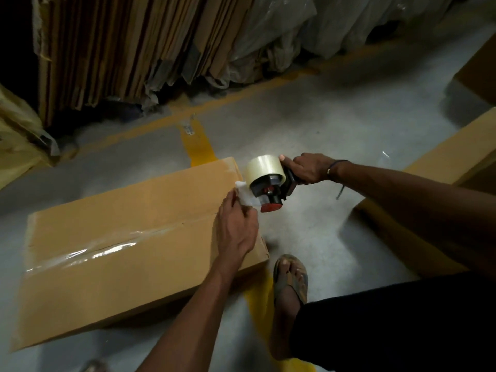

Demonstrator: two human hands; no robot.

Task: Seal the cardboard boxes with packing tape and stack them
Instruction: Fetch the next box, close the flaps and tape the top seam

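Right hand [304, 169] gripping tape gun [271, 183], left hand [236, 224] pinching tape end [245, 196] at box [120, 237] edge, box lying on floor [308, 124]

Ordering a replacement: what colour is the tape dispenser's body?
Black with red parts; the tape dispenser shows best in the head view.

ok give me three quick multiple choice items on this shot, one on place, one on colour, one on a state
1. Where is the box?
A on the floor
B on a shelf
C on a cart

2. What colour is the floor line?
A blue
B yellow
C white

3. What is the right hand doing?
A hanging idle
B pressing the box
C holding the tape gun

Answers: 1 A, the box rests on grey concrete. 2 B, the painted strip is yellow. 3 C, its fingers curl round the handle, while the left hand pinches the tape end.
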